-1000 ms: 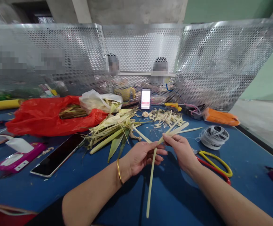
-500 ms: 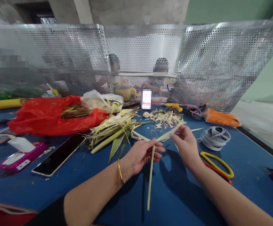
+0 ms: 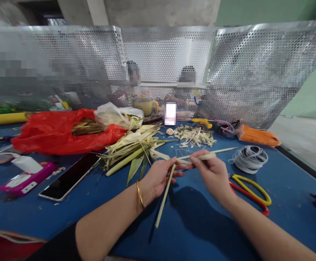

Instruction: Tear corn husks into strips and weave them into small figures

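Note:
Several pale husk strips (image 3: 164, 195) meet between my two hands above the blue table. My left hand (image 3: 161, 175) pinches them where they cross; one strip hangs down toward the table's near side. A gold bangle circles that wrist. Close on the right, my right hand (image 3: 210, 170) is closed with thumb and fingers on a strip that runs across from the left hand. To the left of them lies a heap of pale and green husks (image 3: 133, 148). Small husk scraps (image 3: 194, 135) are piled behind the hands.
A red plastic bag (image 3: 49, 134), a dark phone (image 3: 70, 177) and a magenta power strip (image 3: 28, 181) lie left. Right are a cord roll (image 3: 250, 159), red and yellow handles (image 3: 255, 190) and an orange packet (image 3: 259, 136). Behind a perforated metal screen (image 3: 168, 47) sit people.
My right hand has lowered and moved slightly nearer my left hand, bringing its strip down flatter. The hanging strip's lower end has swung left.

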Demonstrator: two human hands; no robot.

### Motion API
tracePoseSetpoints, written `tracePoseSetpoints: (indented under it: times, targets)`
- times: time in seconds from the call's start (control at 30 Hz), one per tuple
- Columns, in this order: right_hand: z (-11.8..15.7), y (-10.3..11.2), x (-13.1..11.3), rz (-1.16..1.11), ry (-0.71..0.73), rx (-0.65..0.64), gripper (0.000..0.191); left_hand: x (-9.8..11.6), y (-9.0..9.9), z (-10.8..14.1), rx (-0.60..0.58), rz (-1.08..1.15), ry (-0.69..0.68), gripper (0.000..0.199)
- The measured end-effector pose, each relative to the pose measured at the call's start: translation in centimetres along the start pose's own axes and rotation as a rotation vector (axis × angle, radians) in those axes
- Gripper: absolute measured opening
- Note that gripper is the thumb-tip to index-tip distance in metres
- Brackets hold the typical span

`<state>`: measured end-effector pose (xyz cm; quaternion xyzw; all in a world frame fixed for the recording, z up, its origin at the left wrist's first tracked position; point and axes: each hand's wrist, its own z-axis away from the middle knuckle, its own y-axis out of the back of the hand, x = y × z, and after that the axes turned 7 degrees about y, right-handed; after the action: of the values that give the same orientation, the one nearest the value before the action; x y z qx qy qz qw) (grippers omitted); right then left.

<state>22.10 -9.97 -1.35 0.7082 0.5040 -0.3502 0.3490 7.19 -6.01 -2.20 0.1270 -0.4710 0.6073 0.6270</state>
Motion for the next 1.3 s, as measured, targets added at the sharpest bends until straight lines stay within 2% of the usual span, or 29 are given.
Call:
tracePoseSetpoints:
  times: [0.1, 0.17, 0.33, 0.4, 0.5, 0.67, 0.77, 0.87, 0.97, 1.07, 1.13, 1.2, 1.23, 1.27, 1.3]
  targets:
    - [0.5, -0.1, -0.6, 0.126, 0.158, -0.151, 0.017, 0.4, 0.2, -0.2, 0.046, 0.037, -0.001, 0.02]
    - [0.6, 0.0, -0.6, 0.16, 0.179, -0.196, 0.016, 0.7, 0.4, -0.3, 0.052, 0.077, 0.003, 0.02]
    - [0.2, 0.0, 0.4, 0.125, 0.175, -0.288, 0.017, 1.4, 0.7, 0.1, -0.087, 0.127, 0.032, 0.028]
    - [0.2, 0.0, 0.6, 0.118, 0.159, -0.295, 0.016, 1.6, 0.7, 0.3, -0.138, 0.134, 0.048, 0.024]
    - [0.2, -0.1, 0.7, 0.089, 0.092, -0.255, 0.016, 1.6, 0.6, 0.3, -0.151, 0.099, 0.024, 0.016]
    - [-0.3, 0.0, 0.2, -0.076, -0.143, -0.104, 0.025, 1.4, 0.7, 0.1, -0.07, -0.061, -0.101, 0.018]
    - [-0.9, 0.3, 0.0, -0.233, -0.281, 0.054, 0.03, 1.2, 0.7, 0.1, -0.089, -0.112, -0.072, 0.019]
    - [-1.5, 0.7, 0.1, -0.362, -0.379, 0.195, 0.035, 1.0, 0.8, 0.1, -0.165, -0.106, -0.029, 0.02]
    - [-1.7, 0.9, 0.8, -0.36, -0.426, 0.219, 0.038, 0.9, 0.7, 0.1, -0.189, -0.044, -0.016, 0.021]
    - [-1.9, 1.3, 2.1, -0.227, -0.448, 0.205, 0.043, 1.0, 0.6, 0.2, -0.193, 0.016, 0.045, 0.018]
    - [-2.2, 1.9, 3.0, 0.005, -0.395, 0.272, 0.055, 1.0, 0.6, 0.2, -0.198, 0.018, 0.076, 0.016]
    - [-2.5, 2.6, 3.3, 0.312, -0.208, 0.333, 0.064, 0.9, 0.7, 0.3, -0.196, -0.012, 0.063, 0.017]
    - [-2.7, 2.9, 3.3, 0.428, -0.083, 0.297, 0.061, 0.9, 0.7, 0.3, -0.198, -0.037, 0.045, 0.018]
    - [-2.9, 3.2, 3.1, 0.483, 0.029, 0.189, 0.053, 0.8, 0.7, 0.3, -0.205, -0.067, 0.028, 0.019]
    - [-3.0, 3.3, 2.9, 0.477, 0.101, 0.028, 0.041, 0.7, 0.7, 0.3, -0.217, -0.101, 0.016, 0.02]
